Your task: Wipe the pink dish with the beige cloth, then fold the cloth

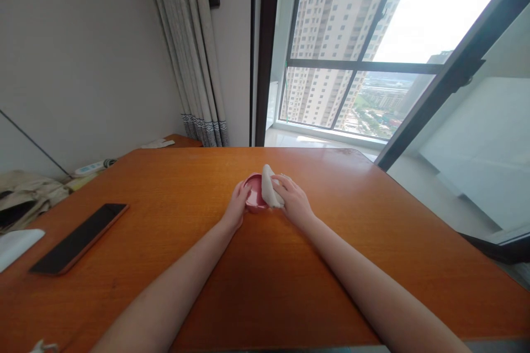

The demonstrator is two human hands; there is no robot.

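Pink bowl: is clasped at left by the left hand, grip curled
White cloth: is pinched in the right hand against the bowl's right side

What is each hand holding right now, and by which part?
The left hand holds the pink bowl by its left rim. The right hand holds the white cloth by its right side, at the bowl's right edge.
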